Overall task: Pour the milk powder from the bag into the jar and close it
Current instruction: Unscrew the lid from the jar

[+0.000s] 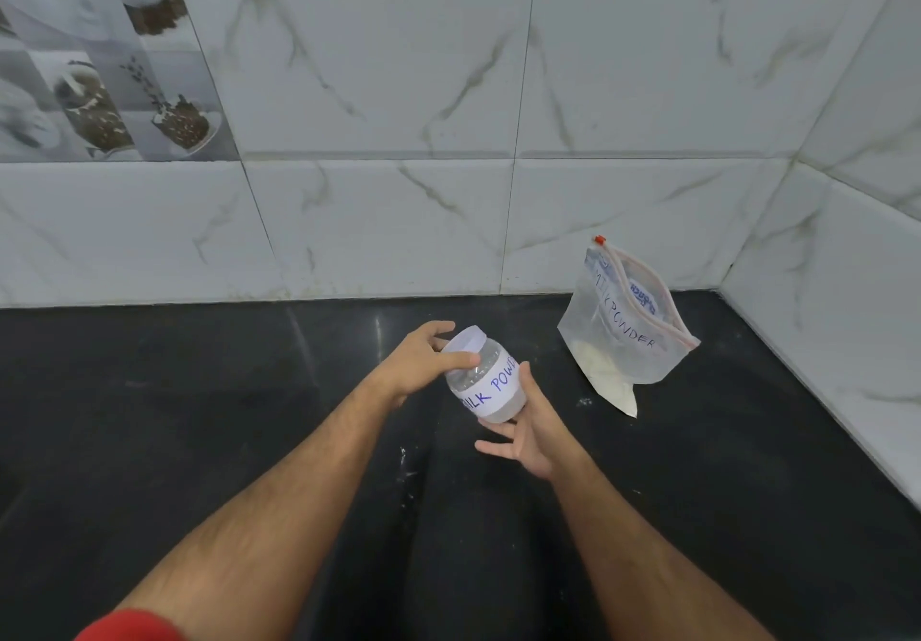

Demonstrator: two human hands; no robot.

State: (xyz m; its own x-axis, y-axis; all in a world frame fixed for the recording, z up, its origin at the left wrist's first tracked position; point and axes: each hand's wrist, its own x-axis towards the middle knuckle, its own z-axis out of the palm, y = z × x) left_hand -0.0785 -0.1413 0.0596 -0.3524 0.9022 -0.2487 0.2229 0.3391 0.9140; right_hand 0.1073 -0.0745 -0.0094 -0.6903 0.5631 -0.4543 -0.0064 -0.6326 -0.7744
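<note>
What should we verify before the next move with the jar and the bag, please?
1. Jar held: ok, tilted above the counter between left hand and right hand.
2. Lid on the jar: ok, left fingers at it.
3. Lid fully tightened: cannot tell.
4. Powder in the jar: cannot tell through the label.
5. Bag emptied: not ok, powder sits in its lower corner.
6. Bag stable: ok, propped upright near the wall, mouth open.

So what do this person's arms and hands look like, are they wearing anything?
Both forearms are bare, with no gloves, watch or rings visible on the left hand or the right hand. The only clothing in view is a red sleeve high on the left arm at the bottom edge.
</note>
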